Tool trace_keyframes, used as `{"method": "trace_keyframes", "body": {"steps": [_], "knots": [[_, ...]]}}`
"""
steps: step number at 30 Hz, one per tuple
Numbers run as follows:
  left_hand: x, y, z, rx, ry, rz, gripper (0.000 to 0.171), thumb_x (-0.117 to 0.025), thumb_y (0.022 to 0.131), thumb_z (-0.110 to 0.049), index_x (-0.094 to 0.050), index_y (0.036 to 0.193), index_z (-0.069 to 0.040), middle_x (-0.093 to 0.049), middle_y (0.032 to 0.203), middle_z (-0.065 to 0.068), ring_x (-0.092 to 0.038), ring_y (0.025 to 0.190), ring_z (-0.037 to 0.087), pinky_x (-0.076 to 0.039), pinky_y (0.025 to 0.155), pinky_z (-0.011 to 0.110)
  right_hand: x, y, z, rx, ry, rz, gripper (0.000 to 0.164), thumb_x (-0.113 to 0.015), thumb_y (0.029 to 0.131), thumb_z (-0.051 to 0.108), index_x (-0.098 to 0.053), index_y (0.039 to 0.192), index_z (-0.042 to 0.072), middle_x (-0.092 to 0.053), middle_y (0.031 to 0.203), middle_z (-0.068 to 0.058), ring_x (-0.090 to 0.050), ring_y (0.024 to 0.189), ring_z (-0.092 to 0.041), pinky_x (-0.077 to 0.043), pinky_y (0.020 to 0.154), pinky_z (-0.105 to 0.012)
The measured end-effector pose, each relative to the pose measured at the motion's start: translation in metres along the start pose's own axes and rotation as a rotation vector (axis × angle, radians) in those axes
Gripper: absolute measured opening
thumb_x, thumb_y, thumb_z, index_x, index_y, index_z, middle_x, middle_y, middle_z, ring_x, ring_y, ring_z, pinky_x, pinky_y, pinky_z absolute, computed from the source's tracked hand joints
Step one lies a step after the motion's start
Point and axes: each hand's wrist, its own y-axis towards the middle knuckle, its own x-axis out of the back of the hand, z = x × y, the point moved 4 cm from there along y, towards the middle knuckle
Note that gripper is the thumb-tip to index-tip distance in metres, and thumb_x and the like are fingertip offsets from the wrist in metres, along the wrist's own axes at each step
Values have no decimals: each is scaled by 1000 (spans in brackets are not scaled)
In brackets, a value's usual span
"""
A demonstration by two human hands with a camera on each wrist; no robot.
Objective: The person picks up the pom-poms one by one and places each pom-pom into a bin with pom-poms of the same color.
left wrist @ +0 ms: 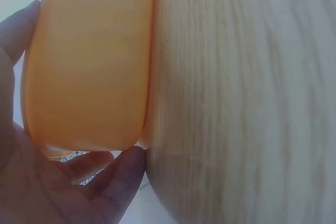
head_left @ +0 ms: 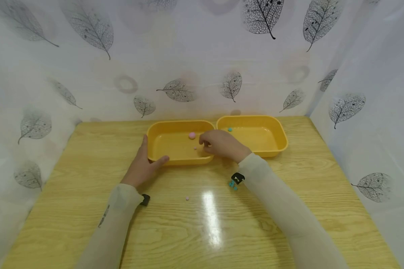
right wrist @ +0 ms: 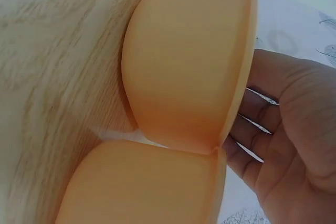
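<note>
My left hand (head_left: 142, 166) holds the left end of a yellow tray (head_left: 175, 162). Its thumb lies over the near rim and its fingers are round the end wall, as the left wrist view also shows. Inside that tray are a larger pink ball (head_left: 192, 135) and a tiny pink bead (head_left: 195, 148). Over the tray's right end, my right hand (head_left: 223, 144) reaches in with bent fingers. The tray wall (right wrist: 184, 61) hides its fingertips in the right wrist view, so I cannot tell whether anything is between them.
A second yellow tray (head_left: 269, 152) adjoins on the right, with a teal bead (head_left: 230, 129) inside. Several teal beads (head_left: 233, 185) lie on the wooden table (head_left: 168, 231) below the right wrist. Another small pink bead (head_left: 187, 198) lies nearer the front. Leaf-patterned curtains (head_left: 202, 48) surround the table.
</note>
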Motion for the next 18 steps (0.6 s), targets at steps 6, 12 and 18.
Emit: {"method": "trace_keyframes", "body": {"steps": [6,12,18], "knots": [[0,1,2,-5,-2,0,117,-62,93,-69,25,161,-28,12,172,6,-2,158,40,-11,124,64,11,-19,2,-49,15,-110,21,-63,100,14,-74,117,9,-74,111,-3,-68,97,-20,-56,88,-38],[0,2,2,2,-7,-3,117,-62,93,-69,24,161,-29,11,172,6,-3,158,39,-11,124,63,20,-46,8,-80,25,-219,20,-64,101,17,-73,117,10,-73,109,-3,-67,97,-18,-56,88,-38],[-1,2,2,0,-6,2,118,-62,92,-71,25,160,-30,12,172,5,-2,158,39,-10,124,64,25,-72,10,-97,70,-291,19,-65,101,20,-73,116,12,-73,109,-1,-67,97,-17,-57,87,-38]]}}
